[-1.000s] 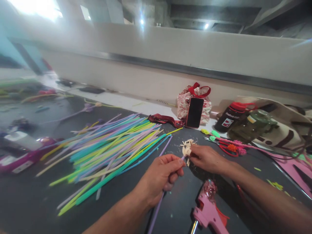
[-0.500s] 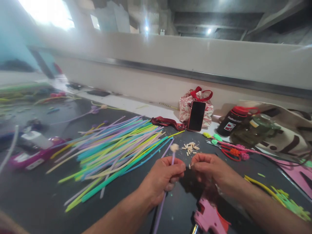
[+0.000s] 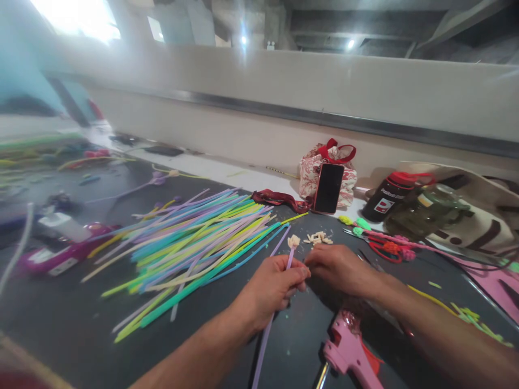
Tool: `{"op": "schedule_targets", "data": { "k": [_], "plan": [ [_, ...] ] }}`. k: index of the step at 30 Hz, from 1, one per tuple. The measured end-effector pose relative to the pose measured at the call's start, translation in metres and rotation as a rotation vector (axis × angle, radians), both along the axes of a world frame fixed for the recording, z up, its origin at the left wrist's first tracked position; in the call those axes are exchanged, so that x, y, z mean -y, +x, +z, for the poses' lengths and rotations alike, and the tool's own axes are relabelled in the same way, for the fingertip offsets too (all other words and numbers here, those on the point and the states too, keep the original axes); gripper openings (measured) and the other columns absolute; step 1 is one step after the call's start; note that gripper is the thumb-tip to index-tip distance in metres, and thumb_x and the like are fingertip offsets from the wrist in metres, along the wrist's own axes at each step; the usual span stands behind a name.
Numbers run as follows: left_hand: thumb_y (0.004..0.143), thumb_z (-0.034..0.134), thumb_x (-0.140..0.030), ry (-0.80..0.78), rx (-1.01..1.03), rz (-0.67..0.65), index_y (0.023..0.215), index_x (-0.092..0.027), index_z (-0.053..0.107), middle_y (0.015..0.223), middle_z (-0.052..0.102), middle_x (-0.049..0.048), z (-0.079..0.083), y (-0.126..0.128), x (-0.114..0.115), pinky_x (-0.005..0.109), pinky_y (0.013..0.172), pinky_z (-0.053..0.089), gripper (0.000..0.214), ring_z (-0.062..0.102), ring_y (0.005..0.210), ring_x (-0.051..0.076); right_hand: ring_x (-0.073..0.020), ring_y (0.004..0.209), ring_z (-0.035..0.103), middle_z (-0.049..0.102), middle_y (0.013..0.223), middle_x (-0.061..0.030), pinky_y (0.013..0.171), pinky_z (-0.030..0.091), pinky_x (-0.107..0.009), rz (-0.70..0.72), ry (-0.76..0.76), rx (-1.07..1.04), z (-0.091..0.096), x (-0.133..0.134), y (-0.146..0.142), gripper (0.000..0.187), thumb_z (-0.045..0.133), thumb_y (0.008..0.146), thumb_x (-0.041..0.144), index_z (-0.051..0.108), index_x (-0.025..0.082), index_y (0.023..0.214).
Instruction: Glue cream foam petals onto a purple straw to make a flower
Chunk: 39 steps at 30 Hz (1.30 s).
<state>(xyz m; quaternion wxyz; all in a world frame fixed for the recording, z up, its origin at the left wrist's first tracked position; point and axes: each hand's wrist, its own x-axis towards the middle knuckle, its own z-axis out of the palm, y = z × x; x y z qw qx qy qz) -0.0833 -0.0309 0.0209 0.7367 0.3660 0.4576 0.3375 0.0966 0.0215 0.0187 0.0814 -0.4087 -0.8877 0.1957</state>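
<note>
My left hand (image 3: 276,286) is closed around a purple pipe cleaner (image 3: 264,348), held upright at a slant. Its top carries a cream-coloured cluster (image 3: 293,241) above my fingers. My right hand (image 3: 340,269) is bent downward with its fingers together, the tips close beside my left fingertips. What those fingers hold, if anything, is hidden. Just beyond my right hand lies a small pile of cut cream pieces (image 3: 318,237). Below it, near the table's front, rests a pink glue gun (image 3: 348,348).
Many pastel pipe cleaners (image 3: 194,243) spread across the left of the dark table. A phone (image 3: 328,188) leans on a patterned bag (image 3: 310,175) at the back. A black bottle (image 3: 385,200), red-handled scissors (image 3: 383,249) and green scraps (image 3: 478,321) lie right.
My right hand has moved slightly left and turned downward; the small cream piece seen in its fingertips is now hidden. My left hand still grips the purple pipe cleaner.
</note>
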Motion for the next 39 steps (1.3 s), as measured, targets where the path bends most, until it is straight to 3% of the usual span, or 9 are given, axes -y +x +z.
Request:
{"op": "schedule_targets", "data": {
  "k": [3, 7, 12, 17, 22, 26, 34, 39],
  "plan": [
    [0.065, 0.061, -0.029, 0.02, -0.013, 0.004, 0.07, -0.015, 0.052, 0.053, 0.047, -0.0057, -0.001, 0.0, 0.0, 0.017, 0.036, 0.007, 0.017, 0.021, 0.037, 0.001, -0.014, 0.063, 0.052, 0.058, 0.071, -0.0016, 0.057, 0.032, -0.024, 0.087, 0.081, 0.114, -0.007, -0.001, -0.008, 0.014, 0.051, 0.077, 0.016, 0.063, 0.02, 0.069],
    [0.066, 0.06, -0.03, 0.024, -0.01, -0.004, 0.069, -0.015, 0.052, 0.053, 0.048, -0.0056, -0.001, -0.001, 0.0, 0.018, 0.036, 0.007, 0.017, 0.021, 0.037, 0.001, -0.0157, 0.063, 0.052, 0.058, 0.071, -0.004, 0.055, 0.031, -0.025, 0.082, 0.162, 0.193, -0.009, -0.002, -0.011, 0.015, 0.048, 0.078, 0.015, 0.06, 0.018, 0.069],
    [0.066, 0.061, -0.032, 0.012, -0.009, -0.007, 0.072, -0.016, 0.052, 0.052, 0.048, -0.0062, 0.002, 0.0, 0.001, 0.018, 0.036, 0.006, 0.019, 0.022, 0.036, 0.001, -0.014, 0.063, 0.055, 0.058, 0.072, -0.0018, 0.056, 0.036, -0.024, -0.022, 0.182, 0.137, 0.011, 0.015, -0.008, 0.014, 0.042, 0.082, 0.014, 0.054, 0.018, 0.079],
    [0.062, 0.065, -0.032, 0.03, -0.022, -0.011, 0.069, -0.015, 0.053, 0.05, 0.046, -0.0073, 0.005, 0.002, 0.005, 0.018, 0.035, 0.009, 0.022, 0.023, 0.034, 0.0, -0.0119, 0.065, 0.052, 0.057, 0.071, 0.0021, 0.059, 0.039, -0.022, -0.186, -0.105, -0.259, 0.024, 0.052, -0.003, 0.014, 0.043, 0.086, 0.023, 0.054, 0.021, 0.078],
    [0.06, 0.068, -0.031, 0.028, 0.048, -0.025, 0.068, -0.015, 0.052, 0.05, 0.047, -0.007, 0.006, 0.004, 0.01, 0.018, 0.034, 0.009, 0.024, 0.022, 0.033, 0.0, -0.0079, 0.053, 0.05, 0.054, 0.065, 0.0058, 0.049, 0.037, -0.019, -0.423, -0.577, -0.746, 0.01, 0.071, -0.009, 0.012, 0.056, 0.081, 0.032, 0.052, 0.021, 0.084],
    [0.061, 0.068, -0.034, 0.026, 0.062, -0.039, 0.069, -0.015, 0.051, 0.051, 0.048, -0.006, 0.008, 0.005, 0.012, 0.018, 0.034, 0.006, 0.026, 0.021, 0.033, 0.0, -0.0053, 0.046, 0.05, 0.056, 0.062, 0.0065, 0.043, 0.035, -0.015, -0.471, -0.788, -0.988, 0.006, 0.074, -0.014, 0.021, 0.064, 0.076, 0.033, 0.05, 0.02, 0.084],
    [0.06, 0.067, -0.027, 0.088, 0.047, -0.059, 0.068, -0.014, 0.052, 0.056, 0.055, -0.0017, 0.009, 0.004, 0.014, 0.019, 0.035, 0.011, 0.021, 0.025, 0.035, 0.001, -0.0042, 0.035, 0.046, 0.055, 0.051, 0.0076, 0.035, 0.035, -0.014, -0.56, -0.836, -1.034, 0.012, 0.074, -0.024, 0.019, 0.059, 0.078, 0.036, 0.052, 0.019, 0.084],
    [0.064, 0.065, -0.028, 0.051, 0.088, -0.01, 0.066, -0.015, 0.05, 0.049, 0.047, -0.0063, 0.009, 0.004, 0.013, 0.017, 0.035, 0.007, 0.02, 0.02, 0.035, 0.0, -0.0061, 0.047, 0.051, 0.059, 0.059, 0.0043, 0.043, 0.038, -0.016, -0.528, -0.702, -0.972, 0.011, 0.075, -0.018, 0.021, 0.065, 0.073, 0.036, 0.059, 0.017, 0.08]
  ]
}}
